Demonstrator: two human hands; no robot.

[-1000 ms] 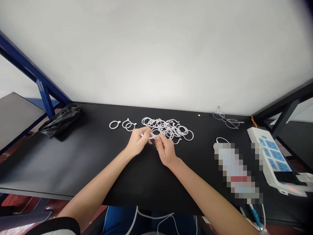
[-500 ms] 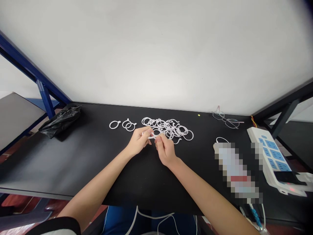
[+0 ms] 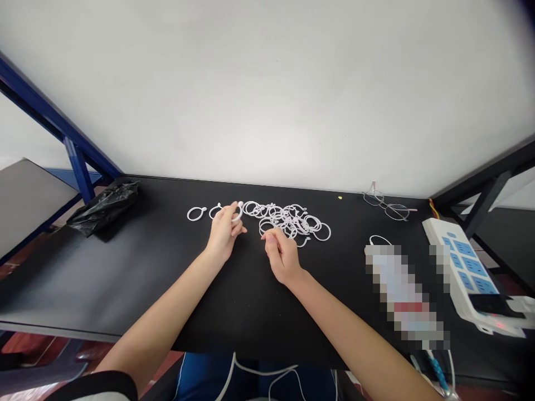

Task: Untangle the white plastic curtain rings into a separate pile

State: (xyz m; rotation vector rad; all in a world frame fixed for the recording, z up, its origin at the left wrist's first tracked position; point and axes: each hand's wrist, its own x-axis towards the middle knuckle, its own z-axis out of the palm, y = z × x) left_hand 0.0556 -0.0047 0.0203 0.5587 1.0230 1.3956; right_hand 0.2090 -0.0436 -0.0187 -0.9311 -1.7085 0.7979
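Note:
My left hand (image 3: 224, 231) grips a white plastic curtain ring (image 3: 239, 211) between thumb and fingers, with its small eyelet sticking up at the right. Behind that hand lie curtain rings (image 3: 214, 210) on the black table, partly covered by my fingers. One more ring (image 3: 196, 214) lies flat further left. My right hand (image 3: 282, 255) is closed, thumb against the curled fingers, and no ring shows in it. It rests at the near edge of a tangled pile of white curtain rings (image 3: 311, 223), several of them overlapping.
On the black table (image 3: 167, 267) a crumpled black plastic bag (image 3: 106, 206) lies at the far left. Thin-framed glasses (image 3: 395, 210) lie at the back right. A blurred phone-shaped object (image 3: 403, 295) with a cable and a white power strip (image 3: 455, 267) occupy the right side.
My left hand has moved left and slightly up, away from my right hand, carrying the curtain ring that was between both hands. My right hand has stayed almost in place.

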